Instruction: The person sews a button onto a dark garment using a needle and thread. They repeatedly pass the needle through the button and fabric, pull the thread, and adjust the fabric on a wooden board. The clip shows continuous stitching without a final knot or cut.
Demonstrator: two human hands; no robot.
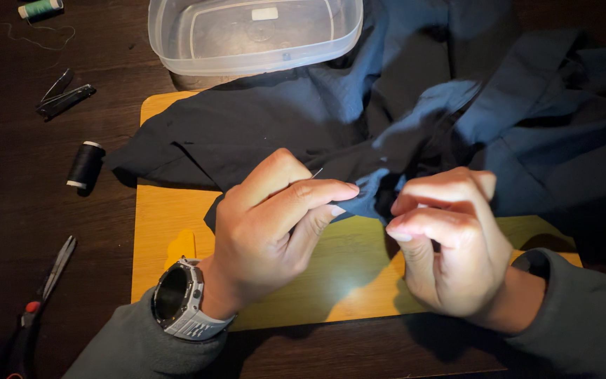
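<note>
Head view: I look down on both my hands working a dark blue cloth (331, 119) over a yellow board (170, 231), mid-scene.
Left hand (268, 231): thumb and forefinger pressed together on a thin needle (316, 173); only its far tip shows past the knuckle. Watch (180, 298) on that wrist.
Right hand (450, 238): fingers curled in, tips pinched on a fold of the cloth just right of the needle.
Cloth place: bunched across the far half of the board, spilling right and far onto the dark table (8, 210).
Cloth handling: I judge it light, soft, floppy, prone to slide; best held by a tight pinch at the fold edge close to the needle.
Needle handling: stiff, slim, slippery, sharp; grip mid-shaft.
Left side: black thread spool (84, 165), scissors (50, 274), snips (63, 98), green spool (40, 8).
Far: clear plastic tub (254, 35), touching the cloth.
</note>
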